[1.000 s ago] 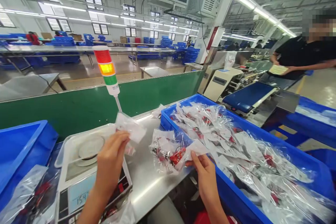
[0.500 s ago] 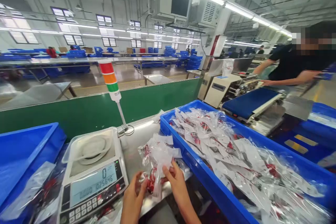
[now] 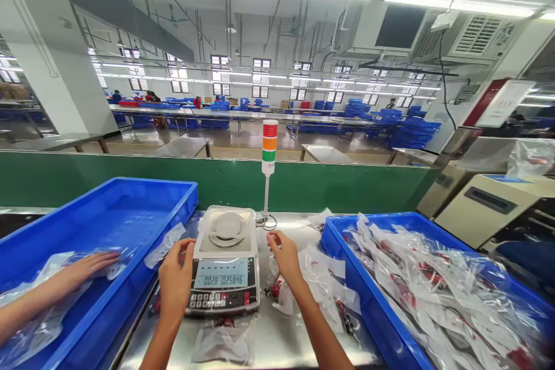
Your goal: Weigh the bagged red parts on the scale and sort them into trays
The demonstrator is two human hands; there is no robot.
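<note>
A white weighing scale (image 3: 225, 260) with a lit display stands on the steel bench (image 3: 277, 341) right in front of me. My left hand (image 3: 176, 280) is at its left side, fingers curled against the edge. My right hand (image 3: 284, 254) hovers just beside its right edge, fingers loosely bent and apart, with nothing in them. Under that hand lies a small heap of clear bags with red parts (image 3: 321, 289). One more bag (image 3: 223, 341) lies in front of the scale.
A blue bin (image 3: 381, 324) of several bagged parts sits on the right. Another blue bin (image 3: 143, 191) stands on the left, with another person's hand (image 3: 89, 266) on bags inside. A signal light tower (image 3: 269, 141) rises behind the scale, before a green conveyor wall (image 3: 325, 185).
My view has swung left. My hands left the bag heap at the bench's front and now flank the scale. The display reading has changed. Another person's hand now shows in the left bin.
</note>
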